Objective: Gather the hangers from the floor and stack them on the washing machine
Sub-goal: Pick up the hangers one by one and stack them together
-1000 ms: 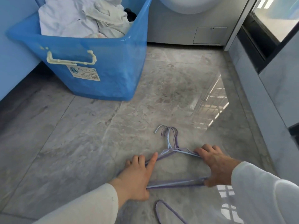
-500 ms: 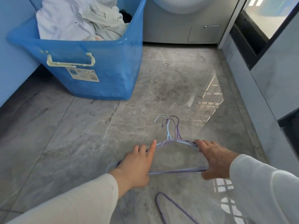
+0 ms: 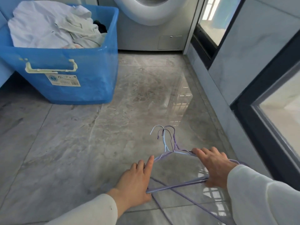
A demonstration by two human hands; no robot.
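Down by the person's knees, the bundle of hangers point(image 3: 172, 153) has come up off the tiles since a second ago; earlier the bottom bars lay flat on the floor point(image 3: 100, 135), and now they hang in the air between the two hands. The view has also swung up, so more of the washing machine point(image 3: 151, 25) shows at the far end of the room than before. I take that to mean the gathering of this bundle is done and the carry to the machine is next.

One more hanger point(image 3: 191, 203) lies on the tiles under the raised bundle, nearer the person, apparently not picked up yet.

Her left hand point(image 3: 134, 181) is closed round the left end of the bottom bars, forefinger stretched out along the sloping shoulder wire. Her right hand point(image 3: 212, 166) spans the right side, fingers over the top wire and thumb beneath the bars, a loose but real hold.

The hangers are thin wire, lilac and pale blue, three hooks showing close together but not quite lined up. A blue laundry tub point(image 3: 97, 70) full of clothes stands to the left, in front of the machine.
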